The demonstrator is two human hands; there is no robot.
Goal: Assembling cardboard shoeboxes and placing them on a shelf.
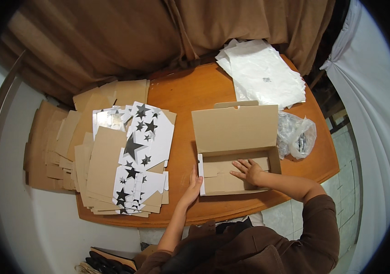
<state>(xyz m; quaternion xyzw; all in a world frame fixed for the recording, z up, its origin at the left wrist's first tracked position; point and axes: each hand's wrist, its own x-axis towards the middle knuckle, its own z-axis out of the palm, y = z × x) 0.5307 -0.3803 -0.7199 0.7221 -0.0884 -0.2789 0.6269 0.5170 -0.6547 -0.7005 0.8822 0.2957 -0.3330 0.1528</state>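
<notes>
An open cardboard box [235, 129] stands near the front edge of the table, its lid raised at the far side and its brown inside showing. Into it reaches my right hand [249, 173], fingers spread and palm down over the bottom panels. My left hand [193, 187] lies flat along the outside of the box's left wall, next to a white side flap [201, 176], with its fingers stretched out. Neither hand grips anything.
Flat cardboard blanks [106, 164], some white with black stars, lie stacked on the table's left. White sheets [263, 73] are piled at the back right. A clear plastic bag [298, 134] with something dark inside sits right of the box. Brown curtains [112, 36] hang behind.
</notes>
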